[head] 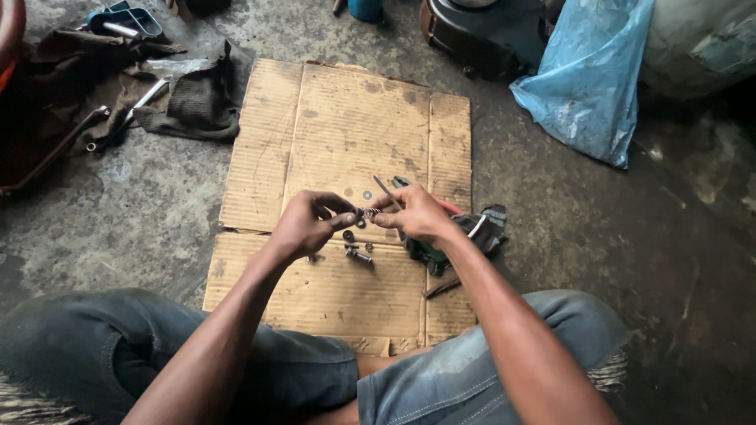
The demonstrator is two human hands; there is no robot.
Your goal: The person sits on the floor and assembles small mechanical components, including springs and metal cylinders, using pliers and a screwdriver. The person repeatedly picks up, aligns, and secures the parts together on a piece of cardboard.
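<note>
Both my hands meet over the middle of the cardboard sheet (346,142), and the grip on each side is a tight pinch. The left hand (309,222) has thumb and forefinger closed on one end of a small coiled spring (368,213); the right hand (416,214) pinches the other end and also carries a thin metal rod (387,190) that sticks up and away from the fingers. The spring hangs in the air between the two hands, just above the cardboard.

As I judge it, the work is midway: the spring and rod are in hand but I cannot see them joined to anything. A short bolt (358,254) and a few small washers (367,194) lie loose on the cardboard below, not yet picked up.

Much is hard to read. The spring is tiny and partly covered by fingertips, so whether the rod passes through it I cannot tell. A dark rag (482,229) beside the right wrist covers something with a red edge. Tools on the floor at upper left lie half under dark cloth (201,102), and a blue plastic bag (587,83) hides what stands behind it.
</note>
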